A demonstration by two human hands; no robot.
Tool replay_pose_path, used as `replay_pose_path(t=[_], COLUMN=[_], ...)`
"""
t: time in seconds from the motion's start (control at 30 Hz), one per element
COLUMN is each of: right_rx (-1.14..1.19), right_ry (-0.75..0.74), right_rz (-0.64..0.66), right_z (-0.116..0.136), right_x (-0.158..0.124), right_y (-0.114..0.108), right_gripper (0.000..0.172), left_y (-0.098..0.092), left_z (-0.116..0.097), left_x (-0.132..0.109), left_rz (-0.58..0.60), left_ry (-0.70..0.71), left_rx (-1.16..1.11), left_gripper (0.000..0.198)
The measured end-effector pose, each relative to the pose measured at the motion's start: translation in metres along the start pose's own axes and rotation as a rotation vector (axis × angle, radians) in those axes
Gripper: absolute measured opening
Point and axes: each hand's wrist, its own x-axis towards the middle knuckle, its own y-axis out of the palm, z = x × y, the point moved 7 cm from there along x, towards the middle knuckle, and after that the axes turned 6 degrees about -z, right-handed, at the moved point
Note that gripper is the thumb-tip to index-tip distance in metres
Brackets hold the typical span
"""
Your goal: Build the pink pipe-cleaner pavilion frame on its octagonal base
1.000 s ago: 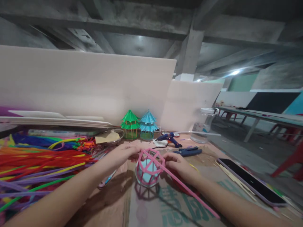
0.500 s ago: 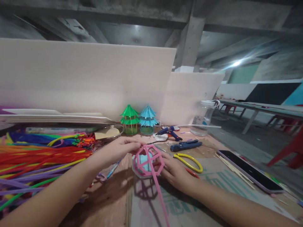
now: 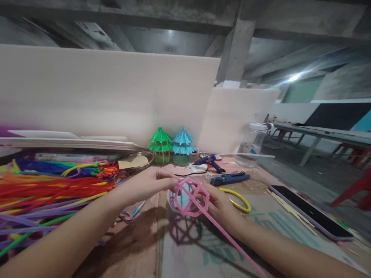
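Between my hands is a pink octagonal frame with crossing spokes, and a long pink strip runs from it toward the lower right. My left hand pinches its upper left edge with thumb and fingers. On the right side, my right hand grips the frame with curled fingers, partly hidden behind it. A pale blue round piece shows behind the pink frame. The frame is held above a cardboard sheet and casts a shadow on it.
Pipe cleaners pile up at left. Green and blue small pavilions stand behind. Near them lie a glue gun, blue pliers and a yellow-handled tool. A phone and water jug are at right.
The pink frame has turned in my hands, so its long strip now points to the lower right instead of nearly straight down. Both hands stay on the frame.
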Motion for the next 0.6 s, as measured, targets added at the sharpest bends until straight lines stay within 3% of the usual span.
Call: replay_pose_path(t=[0.6], right_rx=[-0.034], right_ry=[0.011], right_rz=[0.047], right_z=[0.001], right_x=[0.0001], right_y=[0.0021], right_gripper=[0.028], left_y=[-0.0024], left_z=[-0.0009], left_x=[0.0003], left_rz=[-0.089], left_ry=[0.004], left_rx=[0.126], left_gripper=[0.035])
